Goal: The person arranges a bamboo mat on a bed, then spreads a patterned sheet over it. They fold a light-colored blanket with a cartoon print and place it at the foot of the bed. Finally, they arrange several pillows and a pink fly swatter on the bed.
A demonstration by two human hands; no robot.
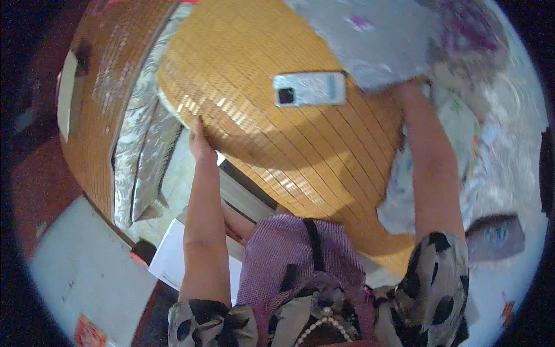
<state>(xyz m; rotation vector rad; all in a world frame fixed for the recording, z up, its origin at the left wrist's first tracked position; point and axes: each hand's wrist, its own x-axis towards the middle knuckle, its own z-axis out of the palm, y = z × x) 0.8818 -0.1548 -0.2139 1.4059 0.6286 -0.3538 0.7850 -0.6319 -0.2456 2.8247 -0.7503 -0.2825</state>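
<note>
Your left hand (201, 143) grips mat (260, 124); right hand (407, 90) by grey bundle (376, 46), insides hidden, grip unclear; phone (315, 89) between, on mat.

Left hand (202, 144) at mat (237, 75) edge, left of centre; right hand (408, 91) at grey cloth (381, 46), upper right. Phone (315, 88) on mat, upper middle.

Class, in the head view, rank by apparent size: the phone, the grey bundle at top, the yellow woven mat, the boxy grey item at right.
1. Yellow woven mat
2. Grey bundle
3. Phone and boxy grey item: too alike to rank
</note>
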